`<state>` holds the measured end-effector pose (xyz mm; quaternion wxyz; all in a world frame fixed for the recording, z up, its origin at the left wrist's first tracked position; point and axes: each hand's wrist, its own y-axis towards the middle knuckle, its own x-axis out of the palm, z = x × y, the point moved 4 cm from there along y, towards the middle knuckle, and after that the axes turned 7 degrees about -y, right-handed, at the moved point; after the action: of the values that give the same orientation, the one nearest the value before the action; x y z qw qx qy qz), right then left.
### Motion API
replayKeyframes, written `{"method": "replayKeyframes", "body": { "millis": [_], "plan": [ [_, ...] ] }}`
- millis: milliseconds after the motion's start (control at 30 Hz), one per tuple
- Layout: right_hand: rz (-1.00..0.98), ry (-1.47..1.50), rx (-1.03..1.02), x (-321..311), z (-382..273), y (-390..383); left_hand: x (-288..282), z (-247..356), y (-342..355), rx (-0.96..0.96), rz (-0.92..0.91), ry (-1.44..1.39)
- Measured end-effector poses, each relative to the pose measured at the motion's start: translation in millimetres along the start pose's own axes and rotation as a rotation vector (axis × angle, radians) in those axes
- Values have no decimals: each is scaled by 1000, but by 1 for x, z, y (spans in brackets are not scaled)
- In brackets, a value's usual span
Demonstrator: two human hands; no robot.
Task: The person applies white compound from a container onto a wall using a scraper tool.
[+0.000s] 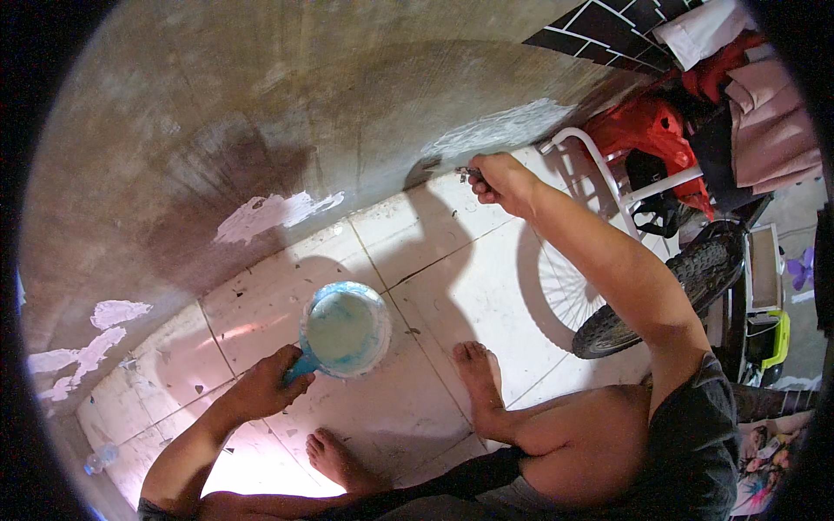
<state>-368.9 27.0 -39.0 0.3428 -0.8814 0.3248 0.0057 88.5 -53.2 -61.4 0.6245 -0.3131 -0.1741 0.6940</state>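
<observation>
My left hand (280, 379) grips the blue handle of a round dipper (346, 334) smeared white and blue, with pale, creamy stuff inside, held above the tiled floor. My right hand (493, 184) is closed around a small tool (464, 171), apparently a thin blade, partly hidden by my fingers, at the foot of the grey wall (261, 104). White patches (491, 124) mark the wall just above that hand and farther left (269, 214).
My bare feet stand on white tiles (417, 278) with scattered flakes. At right are a bicycle wheel (599, 341), a white frame (608, 178), a red bag (643, 130), hanging cloths (764, 122) and a bright green object (775, 334). A bottle (100, 460) lies at lower left.
</observation>
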Motion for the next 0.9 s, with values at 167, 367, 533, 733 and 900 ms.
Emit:
{"method": "replayKeyframes", "body": {
  "millis": [167,367,533,733,900],
  "plan": [
    [20,28,-93,2,-45,-25,-1,8,2,22,-6,-27],
    [52,69,-179,-11,-83,-62,-2,14,-1,12,-2,-33],
    [63,20,-192,-32,-100,-94,-1,12,-5,12,5,-23],
    [101,-176,-60,-33,-65,-73,0,15,-6,-22,6,-60],
    [28,-83,-54,-16,-21,-21,5,6,-3,-17,11,-75]
  ]
}}
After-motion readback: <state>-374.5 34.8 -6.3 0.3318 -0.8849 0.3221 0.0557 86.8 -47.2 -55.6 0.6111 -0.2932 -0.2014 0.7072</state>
